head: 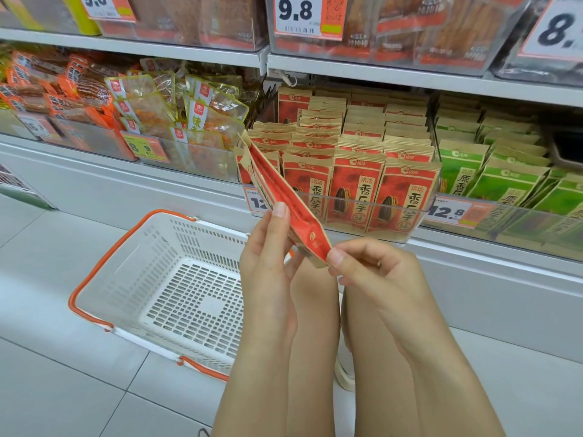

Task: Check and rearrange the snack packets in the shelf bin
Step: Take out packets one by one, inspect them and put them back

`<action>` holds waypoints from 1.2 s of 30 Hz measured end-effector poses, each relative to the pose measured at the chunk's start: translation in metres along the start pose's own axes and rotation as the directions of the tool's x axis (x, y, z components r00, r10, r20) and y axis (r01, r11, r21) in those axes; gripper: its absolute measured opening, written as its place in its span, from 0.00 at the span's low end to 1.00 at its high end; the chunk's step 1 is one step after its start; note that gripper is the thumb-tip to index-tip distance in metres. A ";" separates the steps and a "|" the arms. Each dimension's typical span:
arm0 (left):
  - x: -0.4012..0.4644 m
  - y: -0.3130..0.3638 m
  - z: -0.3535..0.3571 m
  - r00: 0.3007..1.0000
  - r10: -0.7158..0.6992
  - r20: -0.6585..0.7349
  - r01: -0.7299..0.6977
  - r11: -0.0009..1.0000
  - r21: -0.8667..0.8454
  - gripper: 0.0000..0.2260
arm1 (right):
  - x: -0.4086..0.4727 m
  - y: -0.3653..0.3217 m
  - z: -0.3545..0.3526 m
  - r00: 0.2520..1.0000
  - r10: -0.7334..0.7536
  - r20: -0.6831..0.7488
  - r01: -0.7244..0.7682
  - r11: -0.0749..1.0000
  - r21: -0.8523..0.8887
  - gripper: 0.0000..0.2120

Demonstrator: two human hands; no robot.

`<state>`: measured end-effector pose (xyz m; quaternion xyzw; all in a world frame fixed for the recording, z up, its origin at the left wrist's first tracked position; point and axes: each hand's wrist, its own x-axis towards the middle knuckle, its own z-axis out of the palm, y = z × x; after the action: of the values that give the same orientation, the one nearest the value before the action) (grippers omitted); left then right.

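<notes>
The left hand (268,244) and right hand (369,263) hold 1 red sunflower-seed packet (284,190) edge-on, just in front of the clear shelf bin (419,216). Left fingers curl along its side; the right thumb and forefinger pinch its lower corner. Its top tip nears the bin's front-left packets (306,181). Pushed in crooked, it could topple that row or drop into the white basket (126,279) below.
</notes>
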<state>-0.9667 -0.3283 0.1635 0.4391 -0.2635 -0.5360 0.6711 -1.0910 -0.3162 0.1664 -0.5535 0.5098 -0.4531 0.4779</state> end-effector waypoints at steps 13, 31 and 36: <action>0.006 -0.003 -0.006 0.979 -0.124 0.165 0.121 0.992 0.031 0.12 | -0.001 0.003 0.002 0.993 -0.106 -0.048 0.099 0.987 -0.127 0.05; 0.013 -0.002 -0.021 0.960 -0.114 0.255 0.081 0.987 0.138 0.20 | 0.027 -0.005 -0.006 0.989 -0.021 -0.149 0.032 0.997 0.073 0.19; 0.018 -0.004 -0.024 0.951 -0.081 0.297 0.025 0.982 0.187 0.17 | 0.045 -0.007 -0.010 0.996 -0.021 -0.090 0.030 0.995 0.099 0.13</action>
<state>-0.9442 -0.3379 0.1464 0.4177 -0.3994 -0.5887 0.5652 -1.0972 -0.3618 0.1753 -0.5145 0.5002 -0.5083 0.4761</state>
